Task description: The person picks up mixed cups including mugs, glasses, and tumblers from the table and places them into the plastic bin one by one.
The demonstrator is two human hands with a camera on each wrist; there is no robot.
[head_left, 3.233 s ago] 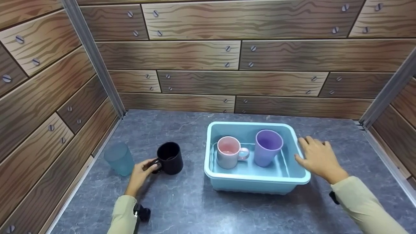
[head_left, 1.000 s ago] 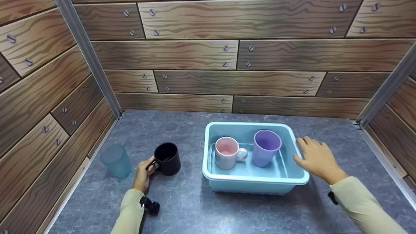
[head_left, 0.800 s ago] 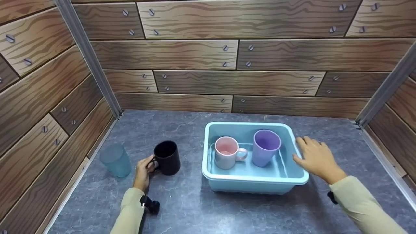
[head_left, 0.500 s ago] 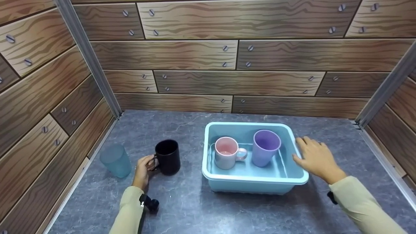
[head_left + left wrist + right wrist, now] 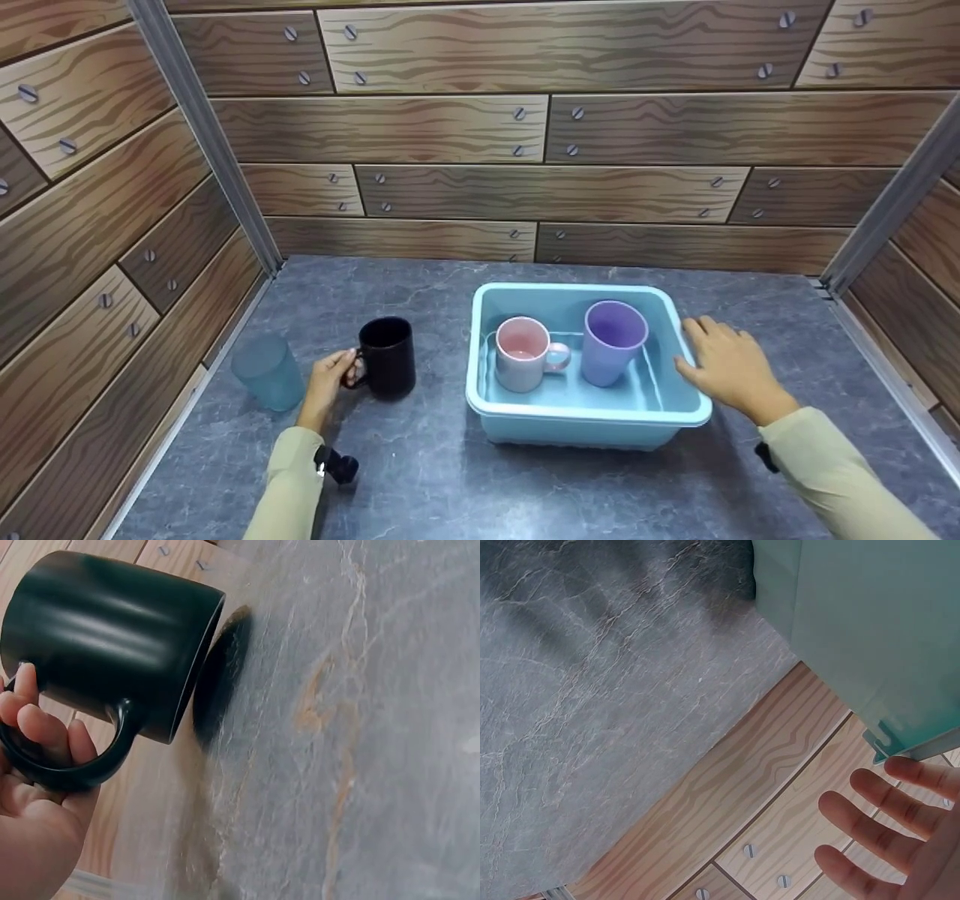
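Observation:
My left hand (image 5: 330,379) grips the handle of a black mug (image 5: 390,360). In the left wrist view, fingers curl through the handle of the mug (image 5: 112,630); its base is just above a dark shadow on the tabletop (image 5: 360,735). The mug stands upright. My right hand (image 5: 731,367) rests on the right rim of a light blue plastic tub (image 5: 592,416), its fingers loosely extended. The right wrist view shows relaxed fingers (image 5: 870,829) near the tub's edge. A pink mug (image 5: 521,371) and a purple cup (image 5: 611,356) stand inside the tub.
A translucent blue cup (image 5: 270,375) stands left of my left hand. Wood-patterned walls (image 5: 450,191) close off the back and sides of the grey marbled table (image 5: 420,480). The tub's near left corner lies to the right of the black mug.
My left hand has taken a fuller grip on the black mug's handle. The mug has risen slightly and straightened upright. My right hand and the tub keep their place.

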